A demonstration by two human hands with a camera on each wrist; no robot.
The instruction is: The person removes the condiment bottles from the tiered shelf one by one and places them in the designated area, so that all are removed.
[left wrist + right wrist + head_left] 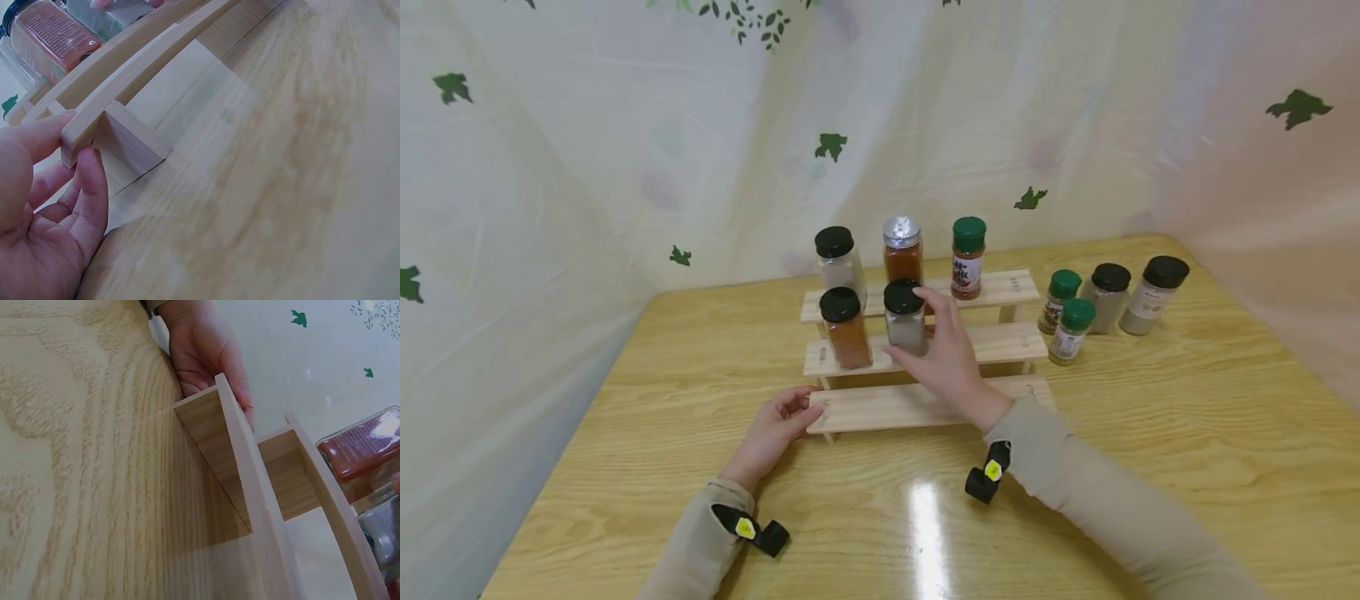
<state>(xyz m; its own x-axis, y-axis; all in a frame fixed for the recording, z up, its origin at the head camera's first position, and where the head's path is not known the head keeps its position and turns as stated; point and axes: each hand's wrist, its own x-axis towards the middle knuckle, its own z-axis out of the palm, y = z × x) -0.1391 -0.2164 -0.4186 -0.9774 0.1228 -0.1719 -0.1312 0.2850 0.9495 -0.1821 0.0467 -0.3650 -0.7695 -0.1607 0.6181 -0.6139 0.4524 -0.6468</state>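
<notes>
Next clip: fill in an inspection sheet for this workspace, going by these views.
Surface: wood-grain table, bright glare in front of the rack.
Job's things: three-tier wooden rack; three jars on its top tier; orange-brown jar on the middle tier; grey-filled jar there too, contact unclear; four other jars on the table, right of the rack.
Clutter: nothing seen.
Hands: left hand pinches the rack's front left end; right hand grips the grey-filled jar.
Cables: nothing seen.
Surroundings: leaf-printed cloth behind the table.
</notes>
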